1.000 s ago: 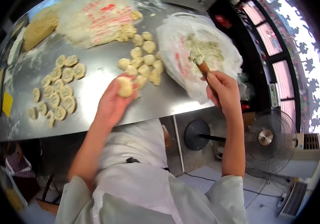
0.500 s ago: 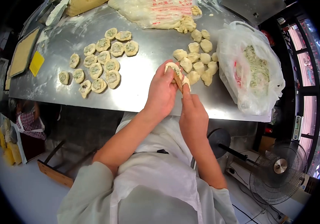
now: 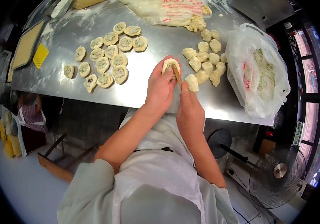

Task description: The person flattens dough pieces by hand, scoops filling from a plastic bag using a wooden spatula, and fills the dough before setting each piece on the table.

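Note:
Cupped in my left hand (image 3: 160,89) is a piece of dough (image 3: 170,62), its pale rim curved around the fingers and thumb. My right hand (image 3: 189,112) grips a flat wooden stick (image 3: 178,78), whose tip reaches into the middle of that dough. Fingers partly hide the inside of the dough. Just beyond my right hand lies a plain lump of dough (image 3: 192,83) on the metal table, with several other dough lumps (image 3: 203,47) behind it. Dough rounds topped with pale green filling (image 3: 120,73) are spread out to the left of my hands.
A white plastic bag with green-flecked filling (image 3: 265,69) stands on the table (image 3: 137,89) at right. Toward the back lies dough under printed plastic (image 3: 167,13). A yellow scraper (image 3: 40,56) is at left. Below are a fan (image 3: 279,170), a stool (image 3: 55,168) and another person (image 3: 31,114).
The scene has shifted slightly rightward in view. The dough in my left hand now shows a rounder rim, and the stick stands steeper. My right hand has drawn slightly back from my left.

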Motion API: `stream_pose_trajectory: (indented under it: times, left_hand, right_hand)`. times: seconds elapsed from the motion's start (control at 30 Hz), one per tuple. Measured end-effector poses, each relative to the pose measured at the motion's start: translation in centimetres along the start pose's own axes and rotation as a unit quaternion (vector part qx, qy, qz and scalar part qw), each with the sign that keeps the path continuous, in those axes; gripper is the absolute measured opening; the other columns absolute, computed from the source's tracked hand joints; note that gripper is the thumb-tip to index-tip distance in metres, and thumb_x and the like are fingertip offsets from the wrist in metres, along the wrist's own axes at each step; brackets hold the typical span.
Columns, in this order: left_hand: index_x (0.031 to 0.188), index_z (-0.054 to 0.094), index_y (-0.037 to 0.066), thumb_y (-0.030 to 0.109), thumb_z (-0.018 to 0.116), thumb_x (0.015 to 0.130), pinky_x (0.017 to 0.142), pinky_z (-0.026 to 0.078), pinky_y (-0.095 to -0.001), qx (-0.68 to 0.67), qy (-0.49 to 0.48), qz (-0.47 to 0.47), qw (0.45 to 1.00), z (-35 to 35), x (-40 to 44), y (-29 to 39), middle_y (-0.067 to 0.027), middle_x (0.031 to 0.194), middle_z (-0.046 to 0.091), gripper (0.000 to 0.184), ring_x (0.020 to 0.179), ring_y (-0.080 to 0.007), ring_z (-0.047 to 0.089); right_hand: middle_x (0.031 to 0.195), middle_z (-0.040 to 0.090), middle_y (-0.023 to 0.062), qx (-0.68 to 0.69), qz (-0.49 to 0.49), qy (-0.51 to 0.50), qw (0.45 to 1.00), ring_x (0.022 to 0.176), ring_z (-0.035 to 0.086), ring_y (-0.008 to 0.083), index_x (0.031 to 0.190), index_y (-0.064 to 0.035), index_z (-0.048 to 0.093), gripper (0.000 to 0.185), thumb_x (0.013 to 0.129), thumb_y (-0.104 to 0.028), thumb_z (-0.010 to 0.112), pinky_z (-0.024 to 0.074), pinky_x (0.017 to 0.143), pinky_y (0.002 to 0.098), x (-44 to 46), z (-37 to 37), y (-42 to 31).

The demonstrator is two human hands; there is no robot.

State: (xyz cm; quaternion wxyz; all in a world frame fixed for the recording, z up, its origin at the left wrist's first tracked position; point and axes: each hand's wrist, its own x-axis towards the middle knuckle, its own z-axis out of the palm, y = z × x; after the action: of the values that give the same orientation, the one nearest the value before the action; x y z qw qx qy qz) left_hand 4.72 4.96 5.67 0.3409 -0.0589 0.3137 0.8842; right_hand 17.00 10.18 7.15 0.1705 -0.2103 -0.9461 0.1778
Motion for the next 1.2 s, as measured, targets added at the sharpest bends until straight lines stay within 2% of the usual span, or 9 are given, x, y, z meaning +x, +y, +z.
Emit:
stream_pose_trajectory:
  times: [0.2,0.3,0.53,0.63,0.8,0.93,1.1,1.13,1.2]
  left_hand:
    - [0.139,0.045,-0.003,0.017,0.043,0.107,0.112,0.043,-0.0493,-0.148,-0.001,-0.066,0.987,-3.6,-0.4,1.2,-0.0211,0.140,0.054,0.038,0.130,-0.0372,0.053]
    - [0.133,0.049,0.000,0.022,0.046,0.107,0.111,0.042,-0.0471,-0.160,0.012,-0.083,0.984,-4.7,-1.0,2.9,-0.0197,0.136,0.056,0.034,0.125,-0.0358,0.055]
    - [0.133,0.047,-0.007,0.023,0.043,0.108,0.114,0.042,-0.0563,-0.059,0.051,-0.007,0.997,-4.0,-0.2,8.8,-0.0243,0.136,0.055,0.039,0.129,-0.0404,0.054]
    - [0.130,0.050,-0.008,0.020,0.045,0.108,0.112,0.046,-0.0547,-0.101,0.198,-0.187,0.957,-4.9,-2.7,7.2,-0.0260,0.134,0.056,0.036,0.127,-0.0401,0.056]
    - [0.127,0.057,-0.005,0.013,0.058,0.104,0.100,0.056,-0.0395,0.124,0.005,-0.093,0.988,-2.8,-4.0,4.8,-0.0182,0.123,0.065,0.029,0.115,-0.0256,0.066]
    - [0.137,0.057,0.005,0.006,0.055,0.102,0.099,0.053,-0.0357,0.500,-0.114,0.130,0.849,0.1,3.0,2.5,-0.0121,0.129,0.065,0.034,0.119,-0.0225,0.063]
    - [0.142,0.055,0.008,-0.006,0.057,0.087,0.114,0.040,-0.0439,0.771,-0.299,0.302,0.474,0.2,12.2,-0.5,-0.0172,0.147,0.052,0.057,0.135,-0.0385,0.048]
    - [0.139,0.057,0.007,-0.007,0.058,0.084,0.111,0.043,-0.0441,0.786,-0.312,0.308,0.436,0.2,12.9,-0.7,-0.0166,0.142,0.056,0.057,0.131,-0.0392,0.051]
    - [0.123,0.065,0.005,-0.007,0.062,0.082,0.102,0.046,-0.0467,0.745,-0.312,0.299,0.508,0.7,13.0,-0.5,-0.0166,0.124,0.064,0.042,0.115,-0.0412,0.055]
  right_hand:
    - [0.088,0.063,0.0134,0.083,-0.032,-0.077,0.993,0.076,0.065,0.0274,0.143,-0.0030,0.057,0.050,0.093,0.001,0.060,0.0529,0.064,0.0393,0.1,-1.2,1.1]
    - [0.092,0.068,0.0118,0.365,0.089,-0.105,0.921,0.076,0.063,0.0182,0.140,-0.0034,0.060,0.042,0.098,-0.001,0.059,0.0524,0.068,0.0333,-0.7,-1.7,1.7]
    - [0.090,0.068,0.0013,0.442,0.227,-0.095,0.863,0.065,0.048,0.0034,0.138,-0.0025,0.062,0.037,0.101,-0.003,0.058,0.0422,0.059,0.0209,-2.8,-2.5,3.0]
    - [0.089,0.068,0.0002,0.441,0.224,-0.078,0.866,0.064,0.047,0.0026,0.137,-0.0007,0.063,0.035,0.103,-0.006,0.059,0.0410,0.058,0.0197,-3.0,-2.9,4.0]
    - [0.090,0.067,-0.0005,0.468,0.240,-0.030,0.850,0.064,0.047,0.0021,0.139,-0.0008,0.062,0.036,0.104,-0.010,0.062,0.0409,0.058,0.0186,-4.4,-4.1,5.0]
    - [0.090,0.067,-0.0006,0.443,0.225,-0.033,0.867,0.065,0.047,0.0021,0.138,-0.0002,0.061,0.036,0.104,-0.010,0.062,0.0410,0.058,0.0187,-4.8,-4.1,5.4]
    - [0.093,0.071,0.0026,0.424,0.226,-0.033,0.877,0.070,0.054,0.0045,0.136,-0.0005,0.063,0.036,0.100,-0.003,0.064,0.0469,0.062,0.0209,-5.4,-5.3,4.6]
    - [0.093,0.071,0.0029,0.426,0.227,-0.030,0.875,0.072,0.055,0.0048,0.136,-0.0010,0.064,0.036,0.099,-0.002,0.065,0.0472,0.064,0.0211,-5.6,-5.5,4.5]
    - [0.093,0.071,0.0037,0.415,0.219,-0.018,0.883,0.076,0.057,0.0055,0.135,-0.0021,0.064,0.037,0.098,0.000,0.065,0.0474,0.068,0.0217,-6.2,-5.7,5.0]
